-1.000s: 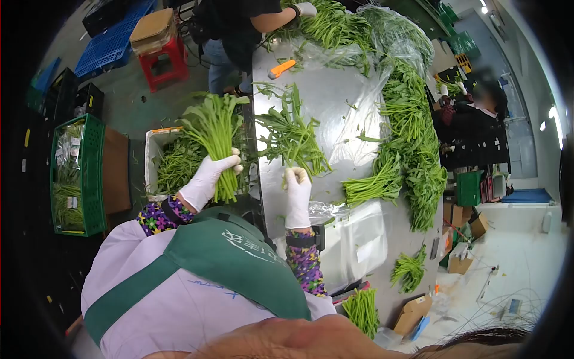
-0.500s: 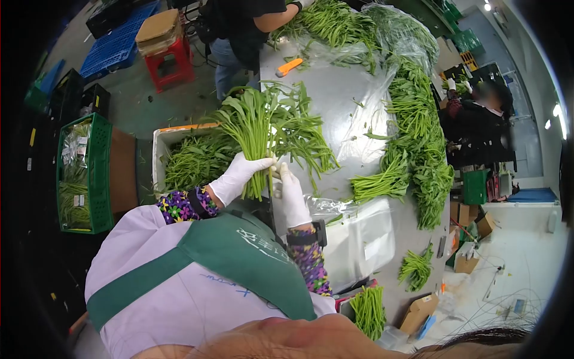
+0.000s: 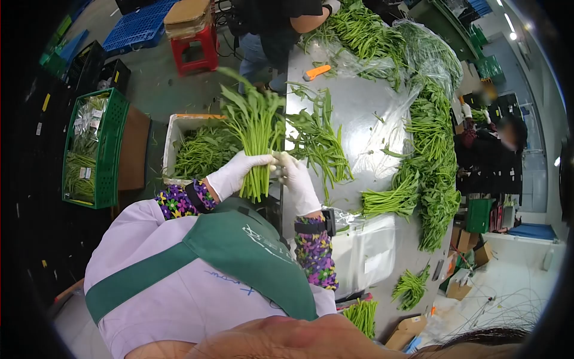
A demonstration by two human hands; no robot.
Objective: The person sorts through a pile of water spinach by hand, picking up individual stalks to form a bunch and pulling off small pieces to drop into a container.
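Observation:
My left hand (image 3: pixel 234 176), in a white glove, is wrapped round an upright bunch of water spinach (image 3: pixel 254 128), its cut stem ends hanging below my fingers. Close beside its thumb, my right hand (image 3: pixel 299 182), also gloved, has its fingertips pinched together at the bunch's right side. Whatever those fingertips hold is too small to make out. Loose water spinach stems (image 3: pixel 326 140) lie on the metal table (image 3: pixel 359 113) just beyond my right hand. Under and behind the bunch, a white box (image 3: pixel 171 146) holds more leafy greens.
An orange-handled cutter (image 3: pixel 317 72) lies on the table. Piled greens (image 3: pixel 431 137) line its right side, with clear plastic bags (image 3: pixel 365 251) nearer me. A green crate (image 3: pixel 116 149) and a red stool (image 3: pixel 197 54) stand left. One co-worker (image 3: pixel 272 27) stands ahead, another (image 3: pixel 499 149) at right.
My view has shifted, so the table and crates sit further right. My left hand still grips the bunch, whose leaf tips are blurred at the top. My right fingertips remain beside the left thumb.

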